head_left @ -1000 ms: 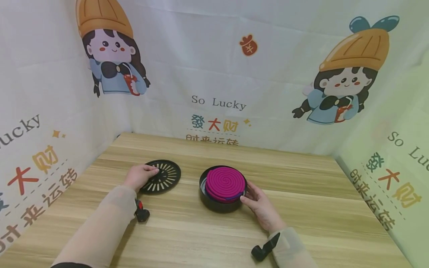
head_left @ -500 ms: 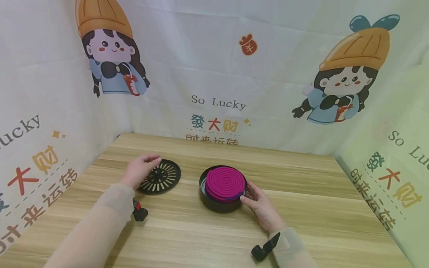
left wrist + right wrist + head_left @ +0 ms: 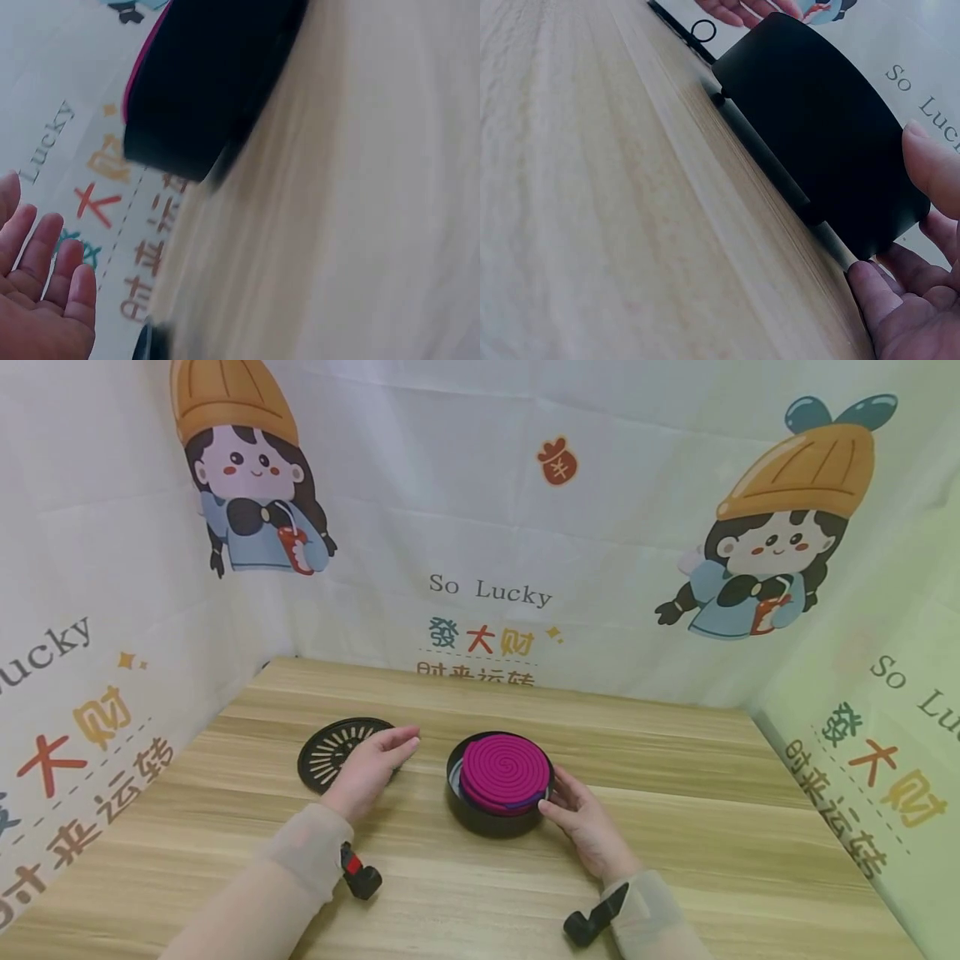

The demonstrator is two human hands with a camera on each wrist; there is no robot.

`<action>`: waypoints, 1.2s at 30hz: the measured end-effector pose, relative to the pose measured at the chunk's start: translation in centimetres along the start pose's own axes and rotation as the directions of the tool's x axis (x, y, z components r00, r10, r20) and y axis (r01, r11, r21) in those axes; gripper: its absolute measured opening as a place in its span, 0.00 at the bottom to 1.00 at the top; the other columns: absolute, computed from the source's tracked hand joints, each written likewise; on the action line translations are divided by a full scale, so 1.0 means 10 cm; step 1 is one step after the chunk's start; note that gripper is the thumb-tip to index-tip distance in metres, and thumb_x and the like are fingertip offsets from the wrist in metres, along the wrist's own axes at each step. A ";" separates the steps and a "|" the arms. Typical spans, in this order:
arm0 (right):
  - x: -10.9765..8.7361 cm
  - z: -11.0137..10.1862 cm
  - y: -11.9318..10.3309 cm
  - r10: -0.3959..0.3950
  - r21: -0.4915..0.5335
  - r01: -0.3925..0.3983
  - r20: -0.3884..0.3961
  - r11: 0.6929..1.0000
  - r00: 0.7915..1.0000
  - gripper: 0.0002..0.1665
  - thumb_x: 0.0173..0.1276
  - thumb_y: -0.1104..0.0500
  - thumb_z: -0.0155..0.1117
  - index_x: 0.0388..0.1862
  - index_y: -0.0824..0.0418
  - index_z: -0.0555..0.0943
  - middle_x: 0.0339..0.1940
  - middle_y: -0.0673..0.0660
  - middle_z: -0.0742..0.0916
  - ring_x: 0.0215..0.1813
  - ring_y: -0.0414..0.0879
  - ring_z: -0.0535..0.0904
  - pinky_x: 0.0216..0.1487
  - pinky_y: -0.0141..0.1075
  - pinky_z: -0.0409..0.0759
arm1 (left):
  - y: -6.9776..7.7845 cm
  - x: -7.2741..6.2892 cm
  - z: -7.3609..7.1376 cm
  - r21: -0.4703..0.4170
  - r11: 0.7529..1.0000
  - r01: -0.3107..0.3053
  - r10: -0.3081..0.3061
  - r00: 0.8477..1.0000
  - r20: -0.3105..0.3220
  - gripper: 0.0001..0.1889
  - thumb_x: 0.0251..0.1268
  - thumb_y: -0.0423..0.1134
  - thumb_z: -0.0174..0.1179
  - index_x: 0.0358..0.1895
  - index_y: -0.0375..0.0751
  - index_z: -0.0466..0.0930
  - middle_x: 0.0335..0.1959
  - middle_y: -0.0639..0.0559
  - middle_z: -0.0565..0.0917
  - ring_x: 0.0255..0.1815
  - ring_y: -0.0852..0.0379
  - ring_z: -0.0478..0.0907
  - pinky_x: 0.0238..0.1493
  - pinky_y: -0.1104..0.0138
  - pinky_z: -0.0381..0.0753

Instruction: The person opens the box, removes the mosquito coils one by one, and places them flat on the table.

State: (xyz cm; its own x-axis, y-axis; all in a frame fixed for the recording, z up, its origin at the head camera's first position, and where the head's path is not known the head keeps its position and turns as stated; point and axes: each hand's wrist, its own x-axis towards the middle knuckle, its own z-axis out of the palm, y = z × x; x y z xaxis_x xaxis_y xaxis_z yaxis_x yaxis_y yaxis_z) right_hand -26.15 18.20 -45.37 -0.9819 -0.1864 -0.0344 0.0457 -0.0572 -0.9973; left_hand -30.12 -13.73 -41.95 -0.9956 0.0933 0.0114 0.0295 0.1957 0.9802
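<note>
A round black mosquito coil holder (image 3: pixel 491 823) stands on the table, seen edge-on in both wrist views. Magenta mosquito coils (image 3: pixel 506 770) are stacked inside it and rise above its rim. At its right side my right hand (image 3: pixel 588 827) grips the wall; in the right wrist view the thumb (image 3: pixel 930 161) lies near the upper rim, other fingers near the base. My left hand (image 3: pixel 367 772) hovers over the slotted black lid (image 3: pixel 318 758), its fingers loosely extended toward the holder and holding nothing. Part of the lid is hidden behind this hand.
The wooden table (image 3: pixel 450 893) reaches back to a printed cloth backdrop (image 3: pixel 480 510), which also encloses both sides. A ring handle (image 3: pixel 703 31) stands up from the lid in the right wrist view. Black wrist cameras (image 3: pixel 363 881) are strapped to both sleeves.
My left hand has let go of the lid's middle, lifted, and moved right toward the holder. The lid, the holder and my right hand have stayed in place.
</note>
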 end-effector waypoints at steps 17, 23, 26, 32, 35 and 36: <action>-0.01 0.00 0.00 -0.001 -0.001 0.001 -0.002 1.000 1.000 0.40 0.67 0.67 0.62 0.75 0.65 0.57 0.75 0.67 0.59 0.73 0.64 0.56 0.71 0.52 0.57 | -0.27 0.01 0.45 -0.159 0.987 -0.001 0.054 0.941 0.333 0.43 0.62 0.35 0.64 0.77 0.41 0.48 0.75 0.40 0.56 0.73 0.43 0.55 0.71 0.51 0.55; -0.02 -0.01 0.00 0.004 0.000 -0.004 -0.002 1.000 1.000 0.40 0.67 0.67 0.62 0.75 0.66 0.56 0.75 0.67 0.59 0.73 0.64 0.56 0.71 0.52 0.57 | -0.31 0.04 0.45 -0.191 0.982 -0.002 0.078 0.918 0.390 0.47 0.61 0.34 0.65 0.78 0.43 0.42 0.77 0.42 0.48 0.75 0.45 0.50 0.71 0.57 0.56; -0.02 -0.01 0.00 0.006 -0.001 -0.006 0.001 1.000 1.000 0.41 0.67 0.67 0.61 0.75 0.65 0.55 0.76 0.67 0.58 0.74 0.64 0.55 0.71 0.52 0.56 | -0.30 0.06 0.45 -0.165 0.986 -0.007 0.072 0.916 0.394 0.47 0.61 0.35 0.66 0.78 0.43 0.44 0.77 0.42 0.49 0.75 0.45 0.50 0.71 0.56 0.55; -0.02 -0.01 -0.01 0.011 -0.008 -0.011 0.000 1.000 1.000 0.41 0.67 0.67 0.62 0.75 0.64 0.55 0.76 0.66 0.59 0.74 0.64 0.54 0.72 0.52 0.56 | -0.28 0.10 0.40 -0.125 0.992 -0.030 0.076 0.921 0.382 0.43 0.60 0.35 0.65 0.76 0.38 0.49 0.75 0.38 0.55 0.74 0.41 0.53 0.70 0.53 0.59; -0.01 -0.01 -0.01 0.008 -0.010 -0.008 0.000 1.000 1.000 0.41 0.67 0.66 0.62 0.75 0.65 0.56 0.76 0.66 0.59 0.74 0.64 0.55 0.72 0.52 0.56 | -0.29 0.11 0.38 -0.131 0.991 -0.031 0.081 0.916 0.394 0.43 0.61 0.33 0.65 0.76 0.38 0.49 0.76 0.39 0.53 0.74 0.41 0.52 0.69 0.54 0.60; -0.01 -0.01 0.00 0.009 -0.007 -0.009 -0.002 1.000 1.000 0.41 0.67 0.66 0.62 0.75 0.65 0.56 0.76 0.66 0.59 0.74 0.64 0.55 0.72 0.52 0.56 | -0.29 0.11 0.38 -0.134 0.990 -0.031 0.083 0.914 0.396 0.43 0.61 0.33 0.65 0.76 0.38 0.49 0.76 0.39 0.53 0.74 0.41 0.52 0.69 0.54 0.61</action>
State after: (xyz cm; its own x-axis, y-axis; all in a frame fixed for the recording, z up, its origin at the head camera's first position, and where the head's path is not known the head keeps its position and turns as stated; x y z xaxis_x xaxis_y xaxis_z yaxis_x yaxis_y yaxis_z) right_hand -26.12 18.34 -45.34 -0.9818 -0.1847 -0.0433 0.0531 -0.0486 -0.9974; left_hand -30.94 -10.52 -45.53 -0.8725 0.4885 0.0133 0.0486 0.0597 0.9970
